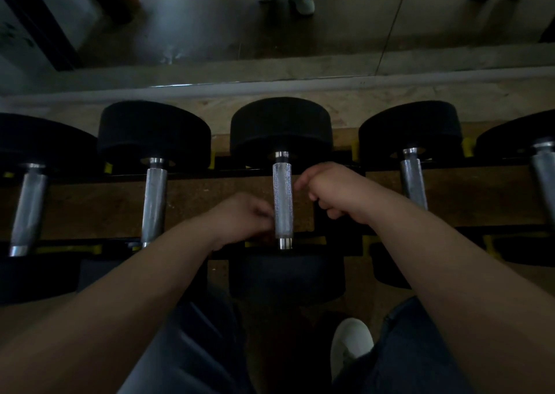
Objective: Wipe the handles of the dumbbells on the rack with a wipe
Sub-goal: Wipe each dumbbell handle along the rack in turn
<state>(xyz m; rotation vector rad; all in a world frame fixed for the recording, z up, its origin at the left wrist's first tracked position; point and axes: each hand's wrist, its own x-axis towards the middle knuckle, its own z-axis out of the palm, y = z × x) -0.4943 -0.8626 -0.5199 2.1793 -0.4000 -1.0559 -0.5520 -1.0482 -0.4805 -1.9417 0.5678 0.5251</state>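
Several black-headed dumbbells lie side by side on the rack (pixel 192 243). The centre dumbbell handle (pixel 281 201) is bright knurled steel and is fully in view. My left hand (pixel 243 216) is blurred, its curled fingertips against the lower left side of that handle; whether they hook under it is unclear. My right hand (pixel 330 192) is curled into a loose fist just right of the handle's middle, knuckles close to it. No wipe shows in either hand.
More handles lie at the left (pixel 154 201), the far left (pixel 28 210), the right (pixel 416 180) and the far right edge (pixel 545 177). A mirror (pixel 210 18) behind the rack reflects the floor and someone's shoes. My white shoe (pixel 351 345) is below.
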